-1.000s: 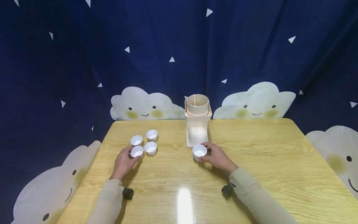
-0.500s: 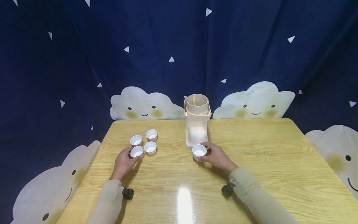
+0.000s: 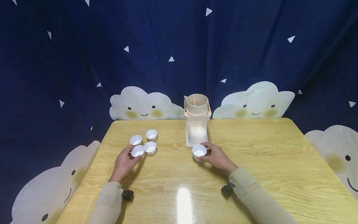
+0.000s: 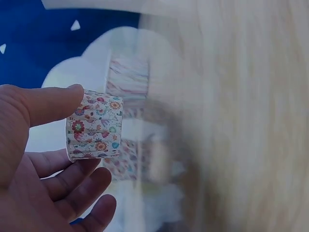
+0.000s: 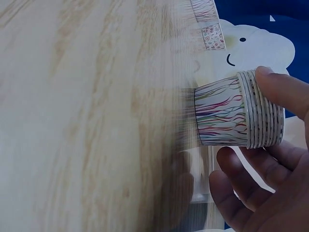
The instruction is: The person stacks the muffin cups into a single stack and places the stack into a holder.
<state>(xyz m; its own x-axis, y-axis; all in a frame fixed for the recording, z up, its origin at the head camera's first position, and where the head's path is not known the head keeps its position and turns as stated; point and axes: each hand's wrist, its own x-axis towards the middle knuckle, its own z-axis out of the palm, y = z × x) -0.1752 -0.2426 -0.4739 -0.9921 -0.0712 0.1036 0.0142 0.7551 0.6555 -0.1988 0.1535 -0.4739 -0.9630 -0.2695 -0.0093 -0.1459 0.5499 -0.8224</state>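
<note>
On the left of the table, my left hand (image 3: pixel 123 163) grips a small paper cup (image 4: pixel 96 126) with a colourful flower print, thumb on one side and fingers on the other. Three more white-lined cups stand close by: a rear left cup (image 3: pixel 135 140), a rear right cup (image 3: pixel 151 134) and a front right cup (image 3: pixel 150 147). Near the middle, my right hand (image 3: pixel 218 158) pinches a stack of paper cups (image 5: pixel 221 113) with wavy coloured lines; several nested rims show under the thumb. Just behind the stack stands a cream plastic cup dispenser (image 3: pixel 197 118) with a round tube on top.
A wood-grain table (image 3: pixel 265 155) carries everything, with a bright light reflection at its front. Behind it hangs a dark blue curtain (image 3: pixel 179 37) printed with white triangles and smiling clouds. Each wrist wears a small black camera (image 3: pixel 127 195).
My left hand has raised its cup slightly and shifted it a little to the right, close to the front right cup. My right hand and its stack stay in place.
</note>
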